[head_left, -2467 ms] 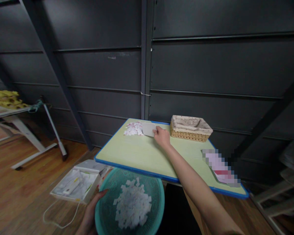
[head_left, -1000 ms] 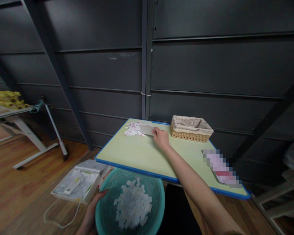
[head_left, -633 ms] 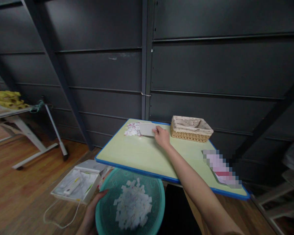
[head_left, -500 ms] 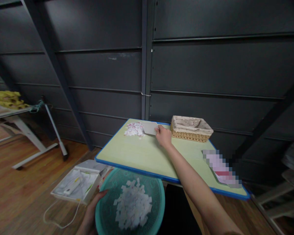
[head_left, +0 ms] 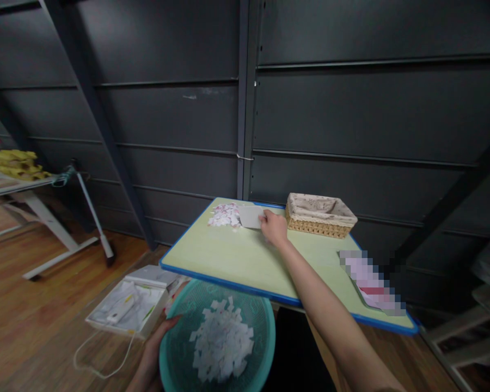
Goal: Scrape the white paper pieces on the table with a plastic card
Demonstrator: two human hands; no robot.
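Note:
My right hand (head_left: 274, 227) is closed on the right end of a flat whitish scraper (head_left: 251, 216). The scraper's far edge meets a pile of small white and pinkish paper pieces (head_left: 224, 214) on the pale green tabletop (head_left: 224, 256). Below the table's front edge, my left hand (head_left: 157, 343) grips the left rim of a teal plastic basket (head_left: 183, 305), its thumb over the inside and the other fingers hidden. White paper scraps (head_left: 222, 340) lie heaped in that basket.
A wicker basket with a cloth lining (head_left: 320, 215) stands at the table's back right. Nearer the right edge lies a blurred-out pinkish item (head_left: 371, 283). Down to the left is an open white box (head_left: 126, 305) with a cord. A dark panelled wall (head_left: 179, 114) rises behind.
The scraper sits slightly flatter and lower against the paper pile. Both hands keep their holds, and the view has shifted a little.

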